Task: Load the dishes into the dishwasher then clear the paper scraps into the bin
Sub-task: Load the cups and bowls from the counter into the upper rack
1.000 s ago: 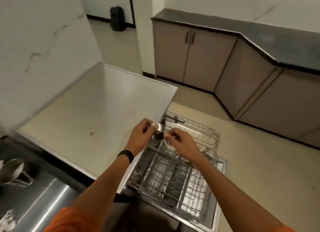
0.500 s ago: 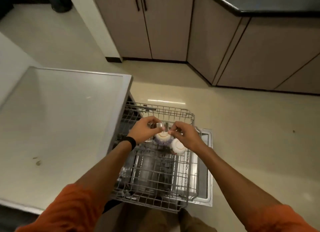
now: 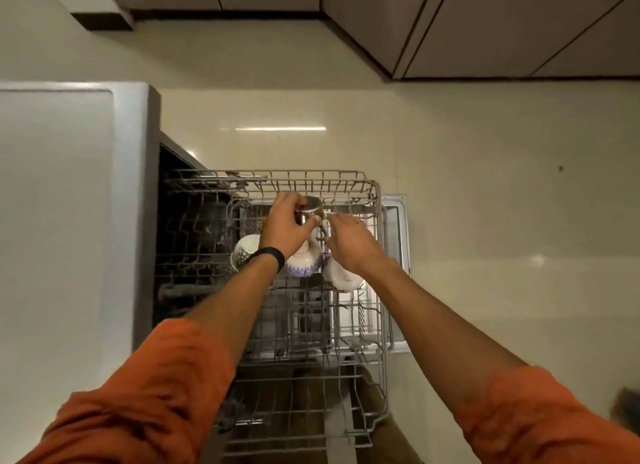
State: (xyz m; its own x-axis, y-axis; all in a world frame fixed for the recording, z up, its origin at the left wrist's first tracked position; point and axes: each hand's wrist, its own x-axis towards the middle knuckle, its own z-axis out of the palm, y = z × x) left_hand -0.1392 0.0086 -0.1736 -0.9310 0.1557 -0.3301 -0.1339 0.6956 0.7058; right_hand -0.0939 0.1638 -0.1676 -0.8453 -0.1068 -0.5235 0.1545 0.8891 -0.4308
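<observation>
Gripping steel cup [image 3: 311, 205], left hand [image 3: 285, 226] just inside rack [image 3: 311, 183] far rim; right hand [image 3: 349, 245] grasp unclear

A glossy cream floor [image 3: 485, 204] fills most of the room. It carries a bright strip-light reflection [image 3: 280, 128] in the middle and a softer glare patch [image 3: 536, 261] to the right. Grey-brown base cabinets [image 3: 381, 20] line the far edge and angle nearer at the right, above a dark kickboard [image 3: 225, 15]. A pale worktop [image 3: 55, 221] occupies the left.
</observation>
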